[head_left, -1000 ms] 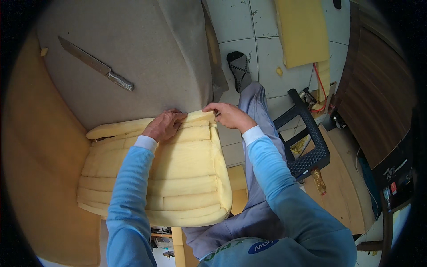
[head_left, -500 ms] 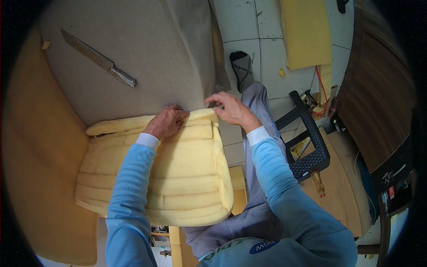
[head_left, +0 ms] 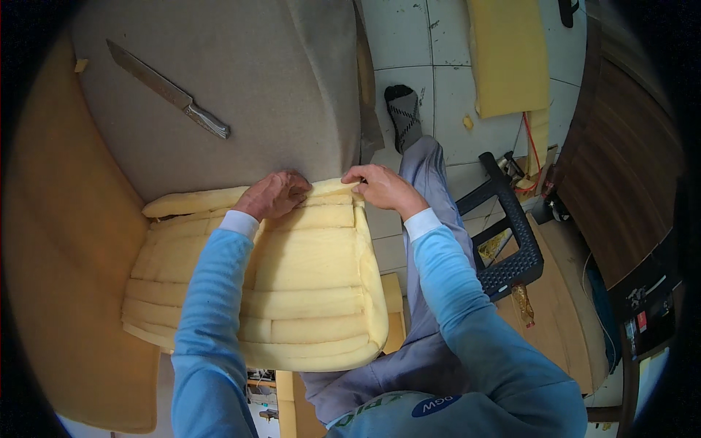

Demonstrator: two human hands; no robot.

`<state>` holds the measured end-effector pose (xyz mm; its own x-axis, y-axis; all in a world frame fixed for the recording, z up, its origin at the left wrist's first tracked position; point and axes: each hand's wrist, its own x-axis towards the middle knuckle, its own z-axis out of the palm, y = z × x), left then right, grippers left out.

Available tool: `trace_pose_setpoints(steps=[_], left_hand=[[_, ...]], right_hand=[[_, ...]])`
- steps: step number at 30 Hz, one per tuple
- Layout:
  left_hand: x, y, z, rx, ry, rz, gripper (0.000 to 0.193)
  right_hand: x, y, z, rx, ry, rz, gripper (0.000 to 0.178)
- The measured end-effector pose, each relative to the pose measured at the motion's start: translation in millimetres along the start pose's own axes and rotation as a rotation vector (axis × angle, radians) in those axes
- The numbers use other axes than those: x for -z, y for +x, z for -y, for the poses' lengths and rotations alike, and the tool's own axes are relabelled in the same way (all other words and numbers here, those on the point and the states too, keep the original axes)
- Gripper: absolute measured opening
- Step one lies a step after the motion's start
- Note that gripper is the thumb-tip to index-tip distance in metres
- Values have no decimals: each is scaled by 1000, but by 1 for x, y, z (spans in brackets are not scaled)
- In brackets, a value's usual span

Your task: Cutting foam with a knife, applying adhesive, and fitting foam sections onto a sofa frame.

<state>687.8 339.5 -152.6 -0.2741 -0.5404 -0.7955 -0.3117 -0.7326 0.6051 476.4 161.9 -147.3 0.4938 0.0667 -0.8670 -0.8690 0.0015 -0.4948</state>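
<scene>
A pale yellow foam cushion point(head_left: 310, 266), pieced together from several strips, lies in front of me. Along its far edge runs a separate foam strip point(head_left: 196, 202), with a dark gap under its left part. My left hand point(head_left: 274, 195) is closed over the middle of this strip, fingers curled on it. At the strip's right end, by the cushion's corner, my right hand point(head_left: 383, 188) pinches the foam between thumb and fingers. Beyond the cushion, a large knife point(head_left: 168, 89) with a grey handle rests on grey fabric.
The grey fabric point(head_left: 241, 66) covers the surface beyond the cushion, with a tan upholstered panel point(head_left: 80, 248) at left. To my right stand a black plastic chair or stool point(head_left: 515, 255), a bottle point(head_left: 523, 305) and a brown wooden panel point(head_left: 617, 168). Yellow foam point(head_left: 510, 58) lies on the tiled floor.
My right hand, raised with loose fingers at the cushion's far right corner before, has come down onto the strip's end and pinches it. My left hand stays on the strip. The view shifted slightly.
</scene>
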Motion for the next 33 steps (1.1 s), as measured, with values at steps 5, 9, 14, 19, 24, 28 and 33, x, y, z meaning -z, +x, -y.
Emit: trace_pose_setpoints(steps=[5, 9, 14, 19, 24, 28, 33], left_hand=[[1, -9, 13, -177, 127, -82, 25], [2, -11, 0, -97, 116, -128, 22], [8, -16, 9, -66, 29, -52, 22], [-7, -21, 13, -55, -15, -57, 24], [-4, -27, 6, -4, 2, -31, 29], [-18, -38, 12, -63, 109, -59, 36], [-30, -49, 16, -56, 139, -199, 34]], right_hand=[[-2, -2, 16, 49, -147, -39, 29], [-14, 0, 20, 247, -140, -118, 29], [-27, 4, 25, 227, -237, -32, 30], [-28, 2, 35, 156, -295, 47, 30], [-26, 6, 42, 106, -339, -77, 31], [-25, 7, 40, 126, -353, -33, 30], [-24, 8, 53, 77, -353, 38, 27]])
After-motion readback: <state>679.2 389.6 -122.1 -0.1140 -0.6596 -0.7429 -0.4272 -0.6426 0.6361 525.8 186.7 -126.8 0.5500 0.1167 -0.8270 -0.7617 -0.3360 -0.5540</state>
